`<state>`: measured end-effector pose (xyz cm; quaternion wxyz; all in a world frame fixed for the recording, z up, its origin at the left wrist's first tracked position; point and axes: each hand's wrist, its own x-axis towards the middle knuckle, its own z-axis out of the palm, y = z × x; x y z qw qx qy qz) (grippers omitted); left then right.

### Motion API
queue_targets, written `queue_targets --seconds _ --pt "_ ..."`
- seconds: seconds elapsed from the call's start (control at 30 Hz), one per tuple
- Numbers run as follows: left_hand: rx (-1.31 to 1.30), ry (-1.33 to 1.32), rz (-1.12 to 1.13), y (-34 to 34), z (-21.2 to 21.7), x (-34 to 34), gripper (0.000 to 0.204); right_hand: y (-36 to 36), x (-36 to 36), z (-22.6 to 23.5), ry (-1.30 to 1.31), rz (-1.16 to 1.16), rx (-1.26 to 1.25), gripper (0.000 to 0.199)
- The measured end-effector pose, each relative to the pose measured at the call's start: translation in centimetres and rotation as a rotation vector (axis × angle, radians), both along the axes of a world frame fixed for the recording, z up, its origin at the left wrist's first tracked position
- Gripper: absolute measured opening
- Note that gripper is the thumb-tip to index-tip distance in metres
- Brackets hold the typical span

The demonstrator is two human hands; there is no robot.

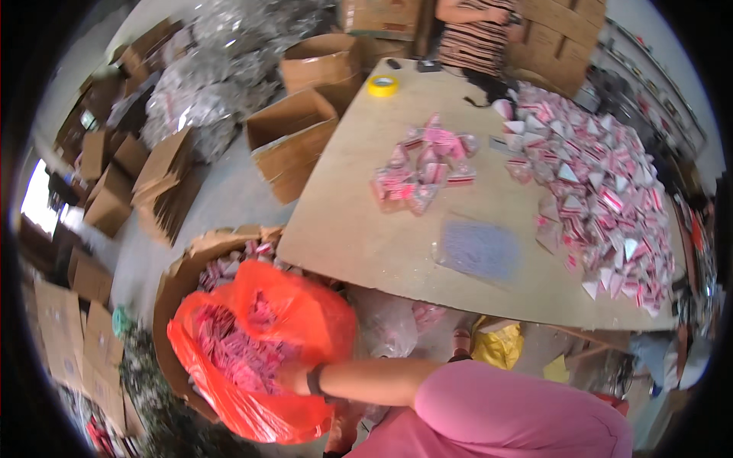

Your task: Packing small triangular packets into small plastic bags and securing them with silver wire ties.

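Note:
My left hand [294, 377], with a dark band on the wrist, reaches left from a pink sleeve to a red-orange plastic bag [305, 313]. The fingers are curled at the edge of the bag's opening and grip the plastic. Several small pink-and-white packets [240, 351] fill the bag. It sits in an open cardboard box [172, 286] on the floor, beside the near left corner of a wooden table [359, 229]. My right hand is out of sight.
On the table lie a small pile of packets [424, 168], a large heap [603, 198] on the right, a clear bag of small dark parts [479, 250] and a yellow tape roll [382, 85]. Another person [477, 34] stands at the far end. Cardboard boxes [294, 141] crowd the floor on the left.

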<state>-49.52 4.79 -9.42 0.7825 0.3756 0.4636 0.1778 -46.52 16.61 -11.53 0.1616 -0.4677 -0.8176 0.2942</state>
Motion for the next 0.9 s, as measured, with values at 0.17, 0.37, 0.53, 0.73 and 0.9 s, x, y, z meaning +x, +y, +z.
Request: queue_targets --seconds 0.17,0.37,0.53,0.73,0.9 --pt "-0.036 0.033 -0.049 1.4 -0.1 4.1 0.044 -0.9 2.5 3.3 -0.088 0.087 -0.043 0.014" --pt "-0.043 0.063 -0.115 1.8 0.0 6.4 0.042 -1.3 3.4 3.1 0.059 0.065 0.032 0.014" --pt "-0.044 0.062 -0.146 2.1 0.0 7.0 0.041 -0.8 3.9 3.0 0.262 -0.028 0.1 0.012" --pt "-0.059 0.077 -0.194 1.6 -0.2 8.3 0.039 -0.9 4.9 4.8 0.377 -0.238 0.209 0.013" --pt "-0.063 0.054 -0.184 1.3 0.1 9.6 0.038 -1.0 3.7 5.1 0.062 -0.115 0.265 0.017"
